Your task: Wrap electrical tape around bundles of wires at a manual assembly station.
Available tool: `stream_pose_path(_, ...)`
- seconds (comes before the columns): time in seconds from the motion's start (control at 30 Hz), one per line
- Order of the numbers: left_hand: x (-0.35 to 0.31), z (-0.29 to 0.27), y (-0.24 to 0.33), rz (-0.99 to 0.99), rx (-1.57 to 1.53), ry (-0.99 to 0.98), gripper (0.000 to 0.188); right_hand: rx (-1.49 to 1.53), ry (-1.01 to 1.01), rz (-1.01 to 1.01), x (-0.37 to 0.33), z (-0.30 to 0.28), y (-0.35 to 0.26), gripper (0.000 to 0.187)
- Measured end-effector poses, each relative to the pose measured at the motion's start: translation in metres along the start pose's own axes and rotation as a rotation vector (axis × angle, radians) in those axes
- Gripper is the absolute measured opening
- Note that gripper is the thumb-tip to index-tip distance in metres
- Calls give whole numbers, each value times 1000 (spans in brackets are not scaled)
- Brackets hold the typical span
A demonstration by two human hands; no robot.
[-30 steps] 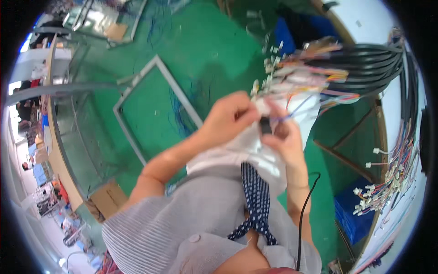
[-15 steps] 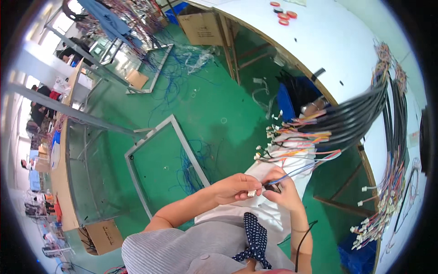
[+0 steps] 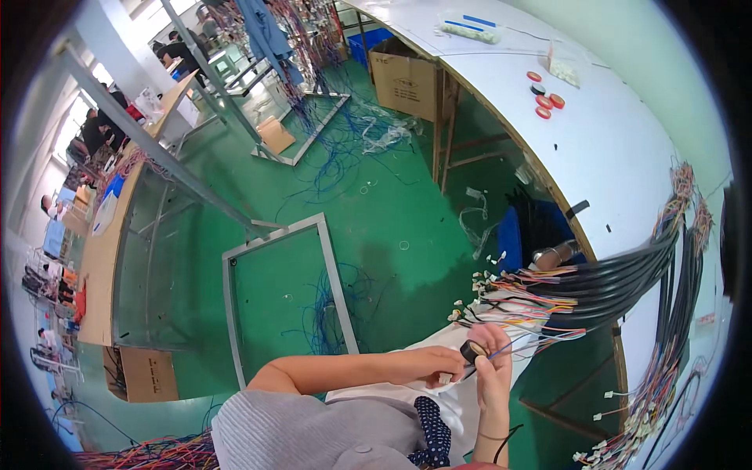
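Observation:
My left hand is closed on a small white connector above my lap. Right beside it, my right hand grips a roll of black tape between thumb and fingers. Thin blue wire runs from the hands toward a thick bundle of black cables that hangs over the table edge. Colored wire ends with white connectors fan out from the bundle across my white-covered lap.
The white table carries several tape rolls, a bag of white connectors and another cable bundle. Below it stands a blue bin. A metal frame and loose blue wires lie on the green floor. Cardboard boxes stand around.
The view has swung, so more of the table's far end shows. My right hand has turned and lifted slightly, bringing the black tape roll into clearer sight. My left hand keeps the connector.

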State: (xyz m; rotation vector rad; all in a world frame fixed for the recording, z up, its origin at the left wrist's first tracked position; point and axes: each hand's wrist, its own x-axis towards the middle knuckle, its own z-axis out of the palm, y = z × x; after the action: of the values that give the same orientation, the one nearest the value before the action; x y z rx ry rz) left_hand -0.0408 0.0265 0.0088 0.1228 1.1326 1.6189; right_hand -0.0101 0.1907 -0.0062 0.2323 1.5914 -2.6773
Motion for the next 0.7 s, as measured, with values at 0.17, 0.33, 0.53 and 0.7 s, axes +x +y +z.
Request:
stream_pose_path(0.17,7,0,7,-300,-643,-434,29,-443,-351,-26,13,-31,-4,37)
stream_pose_path(0.33,3,0,20,-208,-685,-447,34,-292,-526,-7,18,-36,-16,49)
stream_pose_path(0.53,4,-12,8,-173,-733,-281,31,-446,-488,-147,22,-35,-15,37)
stream_pose_path(0.7,6,-8,-15,410,546,-111,21,159,-186,447,-31,-53,-26,52)
